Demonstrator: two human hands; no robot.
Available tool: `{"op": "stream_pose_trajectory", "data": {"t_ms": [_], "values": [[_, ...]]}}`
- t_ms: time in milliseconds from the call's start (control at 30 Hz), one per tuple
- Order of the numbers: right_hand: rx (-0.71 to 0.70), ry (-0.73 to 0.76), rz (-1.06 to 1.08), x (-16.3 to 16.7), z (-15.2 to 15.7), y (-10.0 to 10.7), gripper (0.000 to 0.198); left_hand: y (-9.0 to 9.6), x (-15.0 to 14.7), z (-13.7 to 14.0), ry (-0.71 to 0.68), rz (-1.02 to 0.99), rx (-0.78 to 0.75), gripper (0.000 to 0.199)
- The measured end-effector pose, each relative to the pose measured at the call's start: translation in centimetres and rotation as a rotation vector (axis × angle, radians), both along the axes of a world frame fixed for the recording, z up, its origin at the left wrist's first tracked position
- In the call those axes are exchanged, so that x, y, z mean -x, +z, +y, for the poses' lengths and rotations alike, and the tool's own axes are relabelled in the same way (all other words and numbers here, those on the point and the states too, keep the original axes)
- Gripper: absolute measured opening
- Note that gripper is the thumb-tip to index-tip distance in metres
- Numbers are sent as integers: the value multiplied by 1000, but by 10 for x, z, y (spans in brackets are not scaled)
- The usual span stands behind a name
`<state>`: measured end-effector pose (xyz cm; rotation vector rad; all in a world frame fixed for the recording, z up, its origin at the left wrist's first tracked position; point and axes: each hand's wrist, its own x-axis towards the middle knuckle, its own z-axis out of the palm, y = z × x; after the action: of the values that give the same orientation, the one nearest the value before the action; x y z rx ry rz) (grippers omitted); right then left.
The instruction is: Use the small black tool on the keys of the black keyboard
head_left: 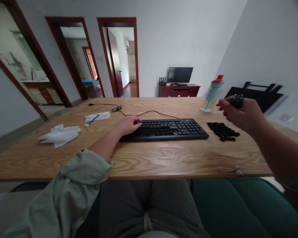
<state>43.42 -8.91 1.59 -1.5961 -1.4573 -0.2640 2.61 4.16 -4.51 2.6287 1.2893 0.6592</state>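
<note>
A black keyboard [167,129] lies across the middle of the wooden table. My left hand [129,125] is at its upper left corner, fingers curled over the edge, covering that end. Raised above the table on the right, my right hand [245,114] is closed around a dark tool with a rounded black end [237,100]; its other end is hidden, so I cannot tell its kind. Below that hand, small black pieces that look like keycaps [222,130] are laid close together, right of the keyboard.
Behind the right hand stands a clear bottle [212,94] with an orange lid. On the left are a crumpled white tissue [61,135] and a blue stick-like brush [93,120] on another tissue [103,115]. A black cable [116,108] coils behind the keyboard.
</note>
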Motion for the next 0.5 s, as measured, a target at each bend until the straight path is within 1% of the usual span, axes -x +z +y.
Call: {"op": "stream_pose_trajectory", "data": {"t_ms": [67, 100, 167, 233, 333, 433, 500], "values": [[-95, 208, 72, 52, 16, 13, 42, 0, 3, 2, 10, 6, -17, 31], [-84, 284, 87, 77, 25, 16, 45, 0, 5, 3, 17, 8, -24, 31], [-28, 395, 118, 122, 44, 14, 53, 0, 9, 5, 23, 22, -22, 30], [-18, 471, 187, 156, 62, 4, 61, 1, 13, 7, 18, 47, 11, 29], [12, 540, 234, 184, 79, -18, 68, 0, 16, 9, 20, 80, 83, 30], [45, 546, 316, 191, 83, -35, 71, 1, 16, 9, 16, 103, 95, 33], [84, 593, 379, 190, 83, -43, 70, 2, 15, 7, -26, 110, 80, 33]]}}
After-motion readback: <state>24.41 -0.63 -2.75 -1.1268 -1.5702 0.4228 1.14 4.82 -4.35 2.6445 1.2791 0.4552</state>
